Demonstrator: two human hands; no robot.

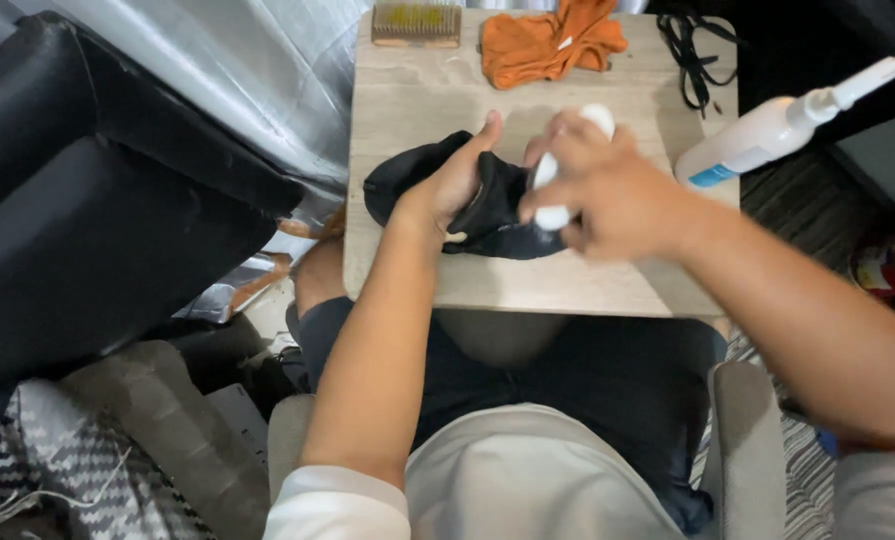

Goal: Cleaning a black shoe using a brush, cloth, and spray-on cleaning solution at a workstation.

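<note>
At the small wooden table [528, 290], our left hand [453, 185] clamps the black shoe [418, 170] by its collar; our right hand [608, 195] grips a white brush [553, 215] against it. The shoe looks light and soft-sided.

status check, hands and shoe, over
Left hand grips black shoe on table. Right hand shut on white tool against shoe. Nothing in the way.
</note>
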